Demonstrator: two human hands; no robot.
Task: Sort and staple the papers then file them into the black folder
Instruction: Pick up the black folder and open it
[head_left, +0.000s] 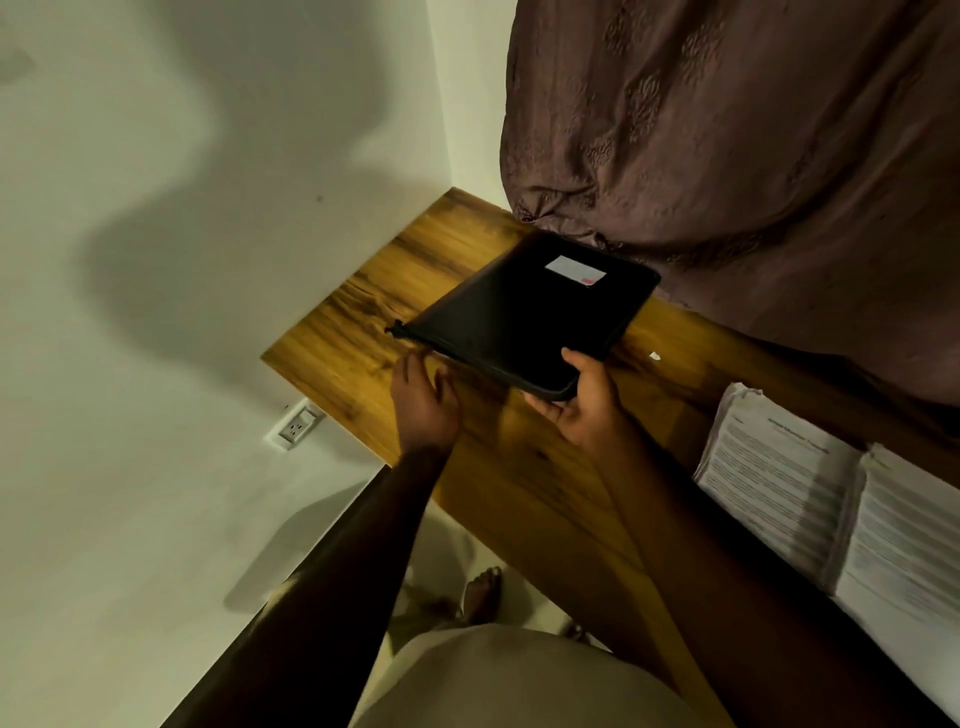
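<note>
The black folder (524, 312), zipped and with a white label on top, is tilted above the wooden table (363, 322). My right hand (582, 405) grips its near corner, thumb on top. My left hand (423, 400) is just left of the folder's near edge, fingers spread, fingertips close to the zipper side; contact is unclear. Two stacks of printed papers (779, 478) lie side by side on the table at the right. No stapler is in view.
A brown curtain (753, 156) hangs over the far side of the table, just behind the folder. A white wall (156, 260) with a power socket (295, 426) runs along the table's left end. A small white scrap (654, 356) lies near the folder.
</note>
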